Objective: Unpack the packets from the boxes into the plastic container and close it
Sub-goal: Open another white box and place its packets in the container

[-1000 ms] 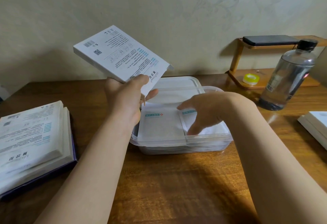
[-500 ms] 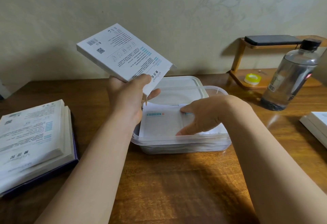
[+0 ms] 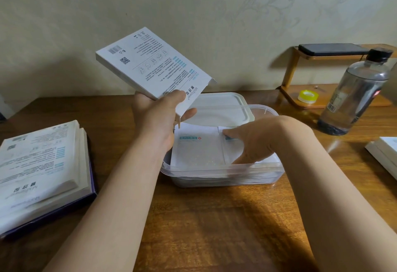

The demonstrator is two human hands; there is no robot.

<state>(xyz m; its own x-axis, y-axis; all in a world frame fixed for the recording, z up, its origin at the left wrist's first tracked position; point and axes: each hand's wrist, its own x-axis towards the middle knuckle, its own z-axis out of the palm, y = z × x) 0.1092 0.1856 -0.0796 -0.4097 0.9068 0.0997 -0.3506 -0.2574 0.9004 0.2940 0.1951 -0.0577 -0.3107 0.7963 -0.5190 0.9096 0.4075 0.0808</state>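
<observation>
The left hand [image 3: 154,119] grips a white box [image 3: 154,65] by its lower corner, thumb on top and fingers beneath, at upper left of centre. The box is tilted, its long axis running from upper left to lower right, its open flap end at the right. Below it the container [image 3: 214,169] stands on the table [image 3: 214,218], long axis left to right, with its lid [image 3: 221,108] behind. Two packets lie flat inside, side by side, labels toward the far side. The right hand [image 3: 253,140] rests on the right packet [image 3: 233,149], thumb and forefinger spread apart. Emptied-looking boxes [image 3: 38,164] are stacked at left.
</observation>
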